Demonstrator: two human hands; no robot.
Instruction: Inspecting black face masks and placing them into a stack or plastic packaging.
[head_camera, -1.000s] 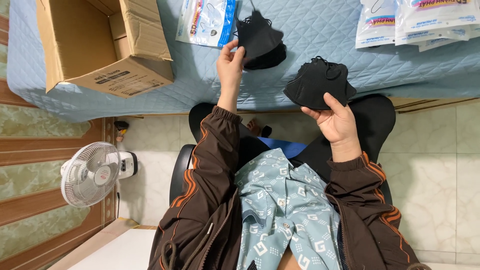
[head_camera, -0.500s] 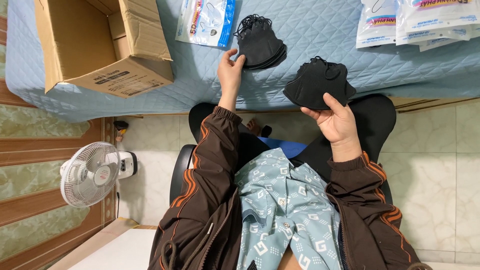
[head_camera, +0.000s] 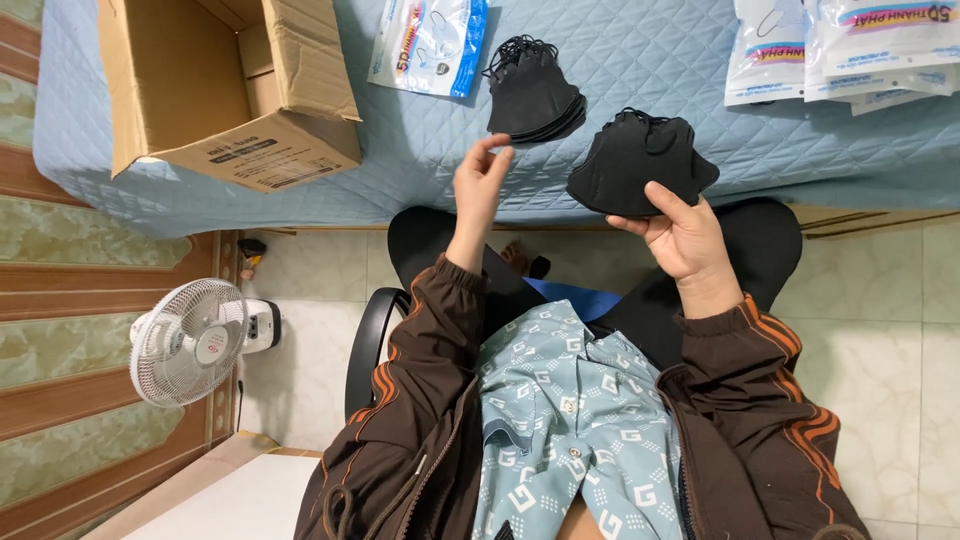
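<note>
Meanwhile, black masks (head_camera: 640, 160) in right hand (head_camera: 685, 235)

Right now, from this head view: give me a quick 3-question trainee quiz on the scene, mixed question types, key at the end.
1. True or false: the left hand is gripping a mask.
2. Multiple choice: the right hand holds A) a stack of black masks, B) a white packet, C) the fan.
3. Fill in: the smaller black mask pile lies on the quilted blue ____, beside the open cardboard box.

Key: 1 false, its fingers are open just below the pile, touching nothing. 2 A. 3 cover.
</note>
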